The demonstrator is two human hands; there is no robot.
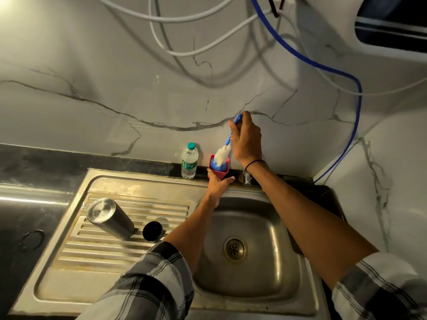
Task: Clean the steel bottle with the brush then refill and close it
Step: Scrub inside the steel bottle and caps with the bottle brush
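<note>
Steel bottle point(110, 218): inverted, base up, standing tilted on the ribbed draining board point(129, 232) of the steel sink point(249, 239), left of the basin; no hand touches it.
Black cap point(152, 230): on the same draining board, just beside the bottle's right side.
Drain point(235, 249): in the basin floor, between the two forearms.
Left hand point(218, 184): at the back rim of the sink, thumb and fingers curled around the lower part of a red holder point(219, 168).
Plastic water bottle point(189, 160): upright, teal cap, on the dark ledge just left of the red holder.
Brush point(223, 154): white bristle head at the mouth of the red holder, blue handle slanting up to the right.
Right hand point(246, 139): above the holder, fingers pinching the brush's blue handle near its top; black band on the wrist.
Blue hose point(357, 93) and white tubes point(184, 19): against the marbled wall behind.
</note>
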